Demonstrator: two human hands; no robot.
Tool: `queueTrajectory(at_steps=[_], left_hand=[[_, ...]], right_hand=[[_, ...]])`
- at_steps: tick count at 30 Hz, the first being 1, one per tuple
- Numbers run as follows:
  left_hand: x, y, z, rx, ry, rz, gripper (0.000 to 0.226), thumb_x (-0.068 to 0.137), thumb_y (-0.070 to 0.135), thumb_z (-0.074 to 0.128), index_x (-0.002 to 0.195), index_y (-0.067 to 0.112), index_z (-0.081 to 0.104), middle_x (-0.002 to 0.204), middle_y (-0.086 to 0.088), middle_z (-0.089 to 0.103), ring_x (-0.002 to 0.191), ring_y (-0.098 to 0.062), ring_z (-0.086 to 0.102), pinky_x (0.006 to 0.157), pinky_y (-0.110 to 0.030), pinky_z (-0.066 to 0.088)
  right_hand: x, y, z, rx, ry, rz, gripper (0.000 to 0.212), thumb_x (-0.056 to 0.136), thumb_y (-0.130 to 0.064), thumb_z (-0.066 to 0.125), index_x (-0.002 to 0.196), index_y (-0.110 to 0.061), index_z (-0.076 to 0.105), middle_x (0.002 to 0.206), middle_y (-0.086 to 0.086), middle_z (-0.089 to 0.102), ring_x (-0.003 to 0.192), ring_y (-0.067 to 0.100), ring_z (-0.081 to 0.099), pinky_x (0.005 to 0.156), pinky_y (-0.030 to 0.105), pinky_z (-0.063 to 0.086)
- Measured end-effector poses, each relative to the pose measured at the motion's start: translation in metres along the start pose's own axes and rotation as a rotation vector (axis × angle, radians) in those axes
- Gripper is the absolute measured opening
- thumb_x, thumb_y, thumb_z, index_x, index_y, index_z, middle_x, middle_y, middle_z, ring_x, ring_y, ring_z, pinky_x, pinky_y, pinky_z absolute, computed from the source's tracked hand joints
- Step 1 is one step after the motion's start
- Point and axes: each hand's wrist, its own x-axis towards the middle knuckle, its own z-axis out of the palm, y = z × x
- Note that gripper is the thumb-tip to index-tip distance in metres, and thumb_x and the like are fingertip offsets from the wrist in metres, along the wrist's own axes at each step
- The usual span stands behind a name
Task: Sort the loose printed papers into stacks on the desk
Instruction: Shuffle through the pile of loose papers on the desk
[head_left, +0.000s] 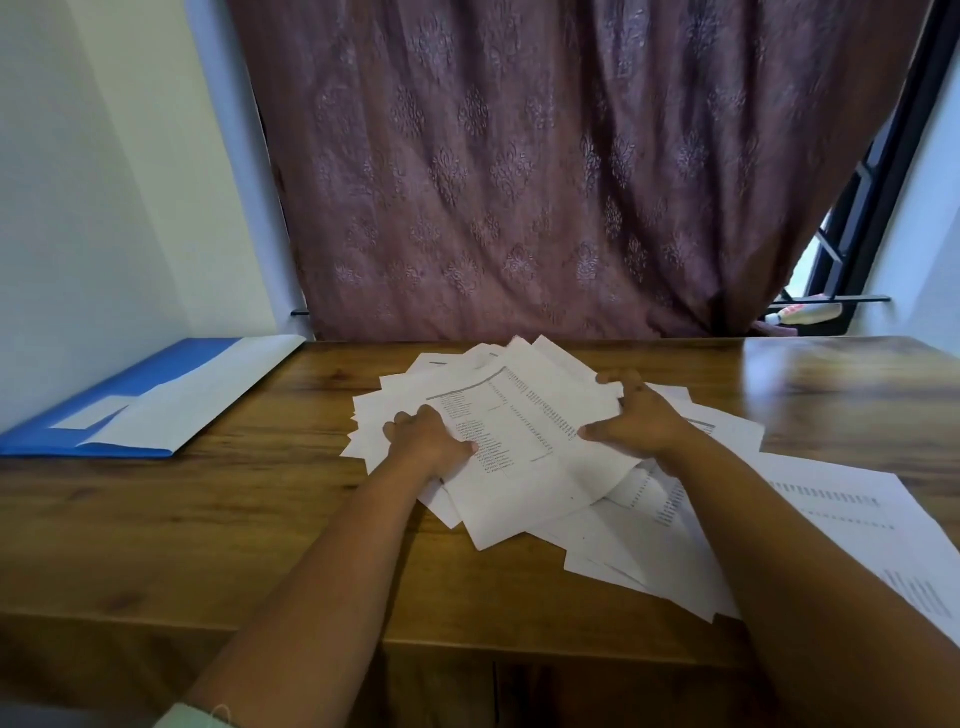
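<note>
Holding the top sheet (524, 431) from both sides, we have it in the middle of the desk (260, 519), lying on the fanned pile of loose papers (623, 545). Our left hand (431, 441) presses its near-left edge with fingers curled; our right hand (634, 421) pinches the far-right edge. The sheet's long axis runs from near-left to far-right, so it spans between the two grips. Both hands sit about equally close, and more loose sheets (852, 519) trail toward the right.

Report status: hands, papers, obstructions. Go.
Left hand and right hand both gripping the top sheets. Papers fanned loose on desk, no stacks yet. Blue folder far left, clear of work.
</note>
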Motion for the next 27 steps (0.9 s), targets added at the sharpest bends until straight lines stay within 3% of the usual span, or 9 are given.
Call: queueTrajectory(at_steps=[3,5,9,13,15,17,21,25,27], left_hand=[[0.002,-0.005,0.003,-0.082,0.022,-0.039,0.073,0.087,0.05,0.067,0.141,0.015,0.032,0.146,-0.013,0.035,0.136,-0.03,0.03,0.105,-0.04,0.037],[0.001,-0.007,0.001,-0.172,0.081,-0.051,0.074,0.09,0.048,0.065,0.145,0.014,0.03,0.15,-0.013,0.032,0.138,-0.03,0.029,0.106,-0.04,0.037],[0.002,-0.008,-0.005,-0.407,0.166,-0.06,0.09,0.086,0.06,0.062,0.152,0.012,0.023,0.155,-0.012,0.028,0.142,-0.033,0.027,0.11,-0.046,0.035],[0.0,0.001,-0.003,-0.904,0.006,-0.065,0.094,0.08,0.065,0.065,0.151,0.016,0.028,0.15,-0.005,0.043,0.132,-0.03,0.047,0.108,-0.049,0.041],[0.001,0.009,-0.002,-1.068,-0.011,0.083,0.059,0.09,0.046,0.066,0.139,0.02,0.048,0.135,-0.001,0.061,0.117,-0.021,0.06,0.103,-0.046,0.048],[-0.003,0.018,-0.006,-1.136,0.11,0.25,0.034,0.096,0.025,0.063,0.129,0.021,0.057,0.123,0.006,0.066,0.111,-0.015,0.063,0.098,-0.04,0.052],[-0.018,0.037,-0.02,-1.029,0.347,0.562,0.027,0.099,0.02,0.056,0.125,0.023,0.047,0.116,0.017,0.06,0.104,0.005,0.062,0.082,-0.016,0.053],[-0.031,0.062,-0.028,-1.046,0.406,0.69,0.025,0.101,0.021,0.052,0.121,0.018,0.036,0.114,0.016,0.059,0.101,0.006,0.063,0.08,-0.019,0.055],[-0.036,0.071,-0.027,-1.06,0.462,0.7,0.03,0.101,0.023,0.053,0.123,0.019,0.033,0.116,0.013,0.058,0.105,0.006,0.061,0.084,-0.017,0.053]], right_hand=[[0.004,0.003,-0.001,-0.02,-0.012,0.102,0.081,0.077,-0.02,0.082,0.142,-0.013,0.035,0.141,0.009,0.048,0.124,0.03,0.051,0.094,0.037,0.047],[0.008,0.007,-0.009,0.042,-0.032,0.15,0.065,0.078,-0.014,0.08,0.135,-0.006,0.049,0.133,0.012,0.056,0.112,0.029,0.059,0.084,0.035,0.052],[0.01,0.017,-0.033,0.583,-0.077,0.204,0.04,0.083,0.0,0.07,0.122,-0.002,0.06,0.118,0.019,0.067,0.096,0.033,0.067,0.081,0.048,0.058],[0.002,0.017,-0.039,0.778,-0.083,0.057,0.036,0.09,-0.003,0.063,0.125,-0.01,0.058,0.118,0.011,0.069,0.093,0.024,0.07,0.064,0.032,0.06],[-0.002,0.013,-0.036,0.743,-0.066,-0.053,0.041,0.087,-0.009,0.068,0.126,-0.014,0.058,0.118,0.007,0.07,0.098,0.023,0.07,0.071,0.033,0.059],[-0.007,0.005,-0.034,0.621,0.039,-0.161,0.052,0.076,-0.021,0.081,0.123,-0.017,0.06,0.116,0.003,0.071,0.104,0.023,0.068,0.082,0.037,0.057],[-0.016,-0.017,-0.043,0.501,0.292,-0.34,0.046,0.084,-0.022,0.076,0.126,-0.02,0.058,0.111,-0.006,0.07,0.101,0.011,0.066,0.085,0.029,0.054],[-0.037,-0.041,-0.049,0.332,0.553,-0.46,0.044,0.097,-0.028,0.058,0.135,-0.016,0.042,0.116,-0.01,0.058,0.1,0.005,0.056,0.079,0.005,0.043],[-0.048,-0.04,-0.049,0.338,0.582,-0.432,0.053,0.095,-0.035,0.06,0.137,-0.014,0.035,0.122,-0.008,0.056,0.105,0.008,0.054,0.08,0.005,0.042]])
